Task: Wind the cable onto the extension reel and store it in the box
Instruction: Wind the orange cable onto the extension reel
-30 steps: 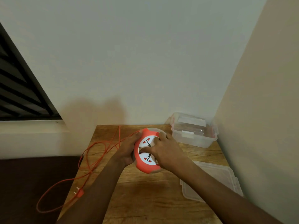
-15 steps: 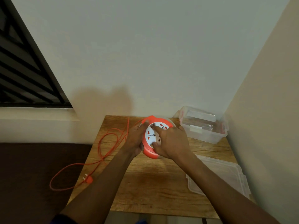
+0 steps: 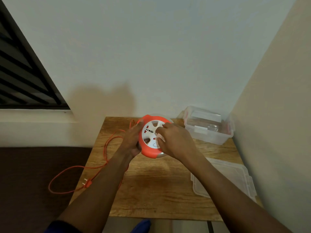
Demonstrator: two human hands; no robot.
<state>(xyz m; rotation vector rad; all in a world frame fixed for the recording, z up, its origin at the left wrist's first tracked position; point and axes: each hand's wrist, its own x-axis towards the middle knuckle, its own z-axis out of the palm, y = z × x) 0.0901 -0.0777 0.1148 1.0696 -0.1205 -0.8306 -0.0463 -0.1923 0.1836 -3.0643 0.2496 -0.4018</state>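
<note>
An orange and white extension reel (image 3: 151, 132) is held tilted above the back of the wooden table (image 3: 151, 187). My left hand (image 3: 133, 140) grips its left rim. My right hand (image 3: 175, 142) rests on the white socket face, fingers curled on it. The orange cable (image 3: 106, 148) runs from the reel's left side, loops over the table's left edge and ends in a two-pin plug (image 3: 87, 182) hanging beside the table. A clear plastic box (image 3: 208, 128) stands open at the back right corner.
The box's clear lid (image 3: 223, 179) lies flat on the table's right side. Walls close in behind and to the right. A dark surface (image 3: 33, 182) lies left of the table, with a window with dark bars above it.
The white face of the reel has turned under my right hand. The loose cable loop beside the table has grown shorter and the plug has drawn closer to the table edge.
</note>
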